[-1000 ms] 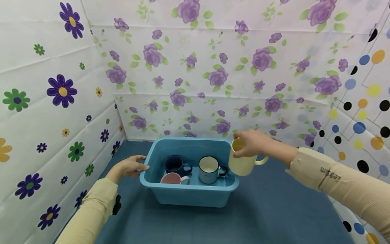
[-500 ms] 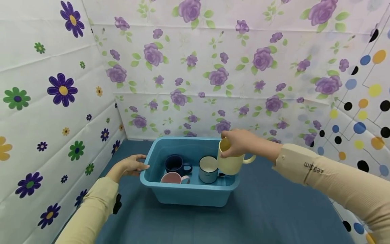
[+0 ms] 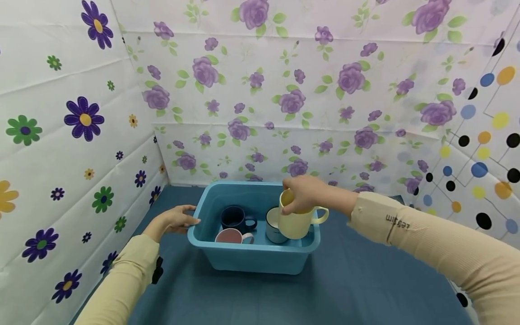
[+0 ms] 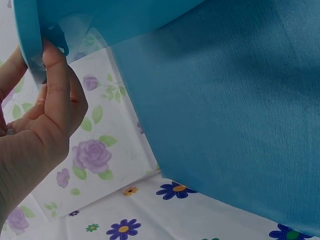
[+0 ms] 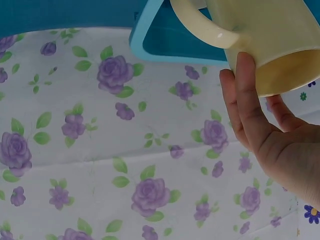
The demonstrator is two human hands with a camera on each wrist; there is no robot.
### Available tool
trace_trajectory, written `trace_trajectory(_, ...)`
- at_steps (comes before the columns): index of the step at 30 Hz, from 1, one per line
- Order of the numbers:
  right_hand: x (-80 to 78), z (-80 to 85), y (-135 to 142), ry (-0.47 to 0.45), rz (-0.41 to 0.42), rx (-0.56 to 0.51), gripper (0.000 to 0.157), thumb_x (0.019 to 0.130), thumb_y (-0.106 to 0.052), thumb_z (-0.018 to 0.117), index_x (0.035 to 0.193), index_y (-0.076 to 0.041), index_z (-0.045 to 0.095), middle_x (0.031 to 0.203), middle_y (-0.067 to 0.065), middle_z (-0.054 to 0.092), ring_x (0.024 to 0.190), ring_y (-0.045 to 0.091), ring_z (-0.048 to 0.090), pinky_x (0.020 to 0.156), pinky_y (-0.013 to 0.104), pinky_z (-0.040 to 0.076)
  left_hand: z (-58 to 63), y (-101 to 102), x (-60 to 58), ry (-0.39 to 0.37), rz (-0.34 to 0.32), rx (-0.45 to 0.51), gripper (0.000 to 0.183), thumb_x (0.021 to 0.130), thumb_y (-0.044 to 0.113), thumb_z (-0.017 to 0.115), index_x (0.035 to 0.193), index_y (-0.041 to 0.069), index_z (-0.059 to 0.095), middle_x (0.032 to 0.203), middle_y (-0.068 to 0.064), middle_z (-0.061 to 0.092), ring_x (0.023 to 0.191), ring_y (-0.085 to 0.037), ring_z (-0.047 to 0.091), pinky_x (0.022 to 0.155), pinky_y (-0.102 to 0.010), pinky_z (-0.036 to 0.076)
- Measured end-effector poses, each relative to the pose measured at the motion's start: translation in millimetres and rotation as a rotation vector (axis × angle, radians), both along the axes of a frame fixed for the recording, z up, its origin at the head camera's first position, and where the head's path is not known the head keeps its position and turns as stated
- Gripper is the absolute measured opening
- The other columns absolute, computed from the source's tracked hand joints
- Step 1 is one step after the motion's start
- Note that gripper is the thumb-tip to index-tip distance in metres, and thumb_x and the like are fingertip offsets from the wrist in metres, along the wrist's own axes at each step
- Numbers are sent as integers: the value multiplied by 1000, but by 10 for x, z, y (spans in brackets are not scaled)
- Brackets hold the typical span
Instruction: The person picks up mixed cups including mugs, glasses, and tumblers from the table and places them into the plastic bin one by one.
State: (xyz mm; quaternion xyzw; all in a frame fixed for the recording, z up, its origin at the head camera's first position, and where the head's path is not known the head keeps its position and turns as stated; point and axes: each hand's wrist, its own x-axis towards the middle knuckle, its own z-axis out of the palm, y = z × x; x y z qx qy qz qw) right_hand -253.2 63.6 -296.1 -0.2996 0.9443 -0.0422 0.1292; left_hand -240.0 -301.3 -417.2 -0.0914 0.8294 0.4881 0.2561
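A pale yellow mug (image 3: pixel 294 223) hangs over the right part of a blue plastic basin (image 3: pixel 253 261). My right hand (image 3: pixel 305 192) grips it near the rim from above, thumb in front and fingers behind; its handle points right. In the right wrist view the fingers lie along the mug's (image 5: pixel 270 35) outside. At the basin's left rim, my left hand (image 3: pixel 175 220) pinches the edge, with fingers under the lip in the left wrist view. Inside the basin are a navy mug (image 3: pixel 233 217), a pink mug (image 3: pixel 229 236) and a white-and-grey mug (image 3: pixel 274 228), partly hidden behind the yellow one.
The basin stands on a blue cloth-covered table (image 3: pixel 252 298). Behind it rises a wall sheet (image 3: pixel 260 104) printed with purple roses. A daisy-print sheet (image 3: pixel 53 158) bounds the left side and a dotted sheet (image 3: pixel 483 149) the right.
My right hand has carried the yellow mug leftward, from beside the basin's right rim to above its inside, now in front of the white-and-grey mug. The left hand stays on the rim.
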Motion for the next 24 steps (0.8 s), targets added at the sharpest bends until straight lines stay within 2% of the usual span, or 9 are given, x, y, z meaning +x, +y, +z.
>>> trace_trajectory(7,26,-135,-106,-25,-26,17,59,78,-47,71,123,-13,53,104,7,60,78,18,53,58,26,43,18,12,17,10,6,-9,71,94,14,58,146,-6,15,135,-34,40,111,-34,57,87,-43,54)
trace_trajectory(14,59,-300,-191,-17,-3,31,58,80,-46,70,125,-15,51,108,9,59,78,18,53,59,28,43,16,21,35,13,3,-21,70,94,14,57,147,-6,15,137,-34,37,120,-42,51,87,-43,54)
trace_trajectory(24,113,-429,-285,-22,-16,41,67,80,-46,70,134,-14,48,122,13,56,90,23,56,73,35,51,16,27,30,15,14,-28,70,94,14,57,146,-6,16,137,-34,37,121,-42,51,89,-43,53)
